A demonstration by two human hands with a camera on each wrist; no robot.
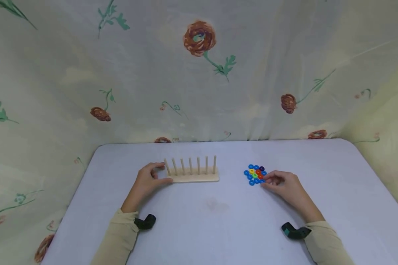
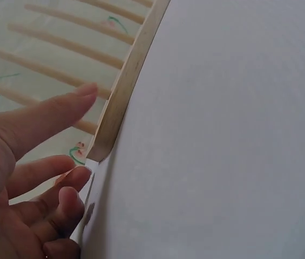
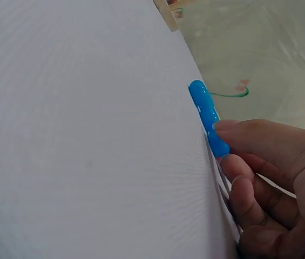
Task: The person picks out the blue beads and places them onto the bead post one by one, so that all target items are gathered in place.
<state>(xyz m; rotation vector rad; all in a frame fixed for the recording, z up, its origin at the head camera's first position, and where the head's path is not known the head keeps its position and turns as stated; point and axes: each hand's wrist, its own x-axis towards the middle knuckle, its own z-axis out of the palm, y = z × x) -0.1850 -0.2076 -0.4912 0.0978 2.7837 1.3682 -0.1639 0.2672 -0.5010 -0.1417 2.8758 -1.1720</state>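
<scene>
A wooden peg rack [image 1: 194,178] with a row of several upright pegs stands left of centre on the table. Around its left end is my left hand [image 1: 150,181], thumb at the front and fingers at the back, with a gap between them. In the left wrist view, the thumb [image 2: 49,118] crosses in front of the pegs, and the other fingers lie loosely bent beyond the rack's end. Several small coloured rings [image 1: 255,175] lie flat in a cluster farther right. At its near right edge, my right hand [image 1: 283,184] pinches a blue ring [image 3: 218,144] between thumb and index finger.
A white table [image 1: 212,228] carries everything. Flowered cloth [image 1: 252,92] hangs behind it and at the sides. Each forearm wears a beige sleeve and a dark wrist device [image 1: 296,232]. A faint stain [image 1: 215,205] marks the tabletop in front of the rack.
</scene>
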